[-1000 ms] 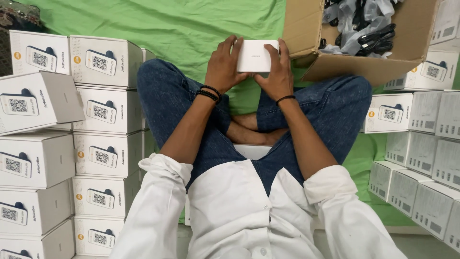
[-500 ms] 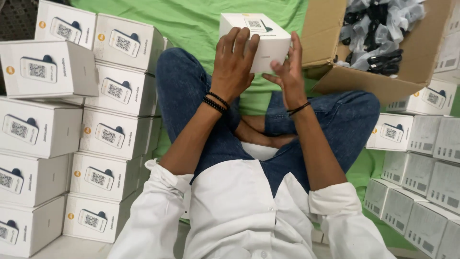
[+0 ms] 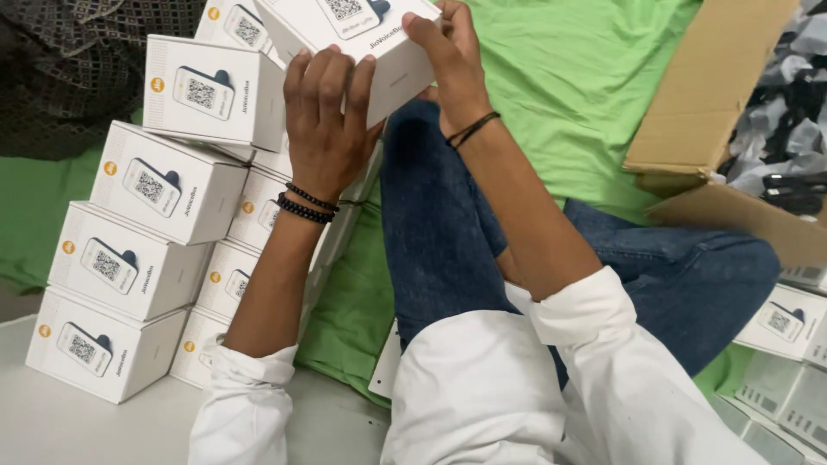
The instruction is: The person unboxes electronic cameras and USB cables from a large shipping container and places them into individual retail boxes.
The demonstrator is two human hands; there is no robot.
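Observation:
Both of my hands hold one white product box (image 3: 362,39) up at the top of the view, over the stacks on my left. My left hand (image 3: 327,120) grips its near side with fingers spread over the face. My right hand (image 3: 448,52) clasps its right edge. The box is tilted, with a printed picture of a small device on its top. Just below and to the left of it stands a stack of matching white boxes (image 3: 164,185), piled several high in two rows. I sit cross-legged in blue jeans (image 3: 448,224) on a green cloth (image 3: 568,77).
An open brown cardboard carton (image 3: 715,112) lies at the right, with dark grey bagged items (image 3: 788,120) inside. More white boxes (image 3: 784,344) stand at the lower right. A dark patterned fabric (image 3: 77,60) fills the upper left. White floor (image 3: 77,422) shows at lower left.
Both hands have carried the white box from in front of my knees over to the left, above the stack of boxes. My head has turned left with it.

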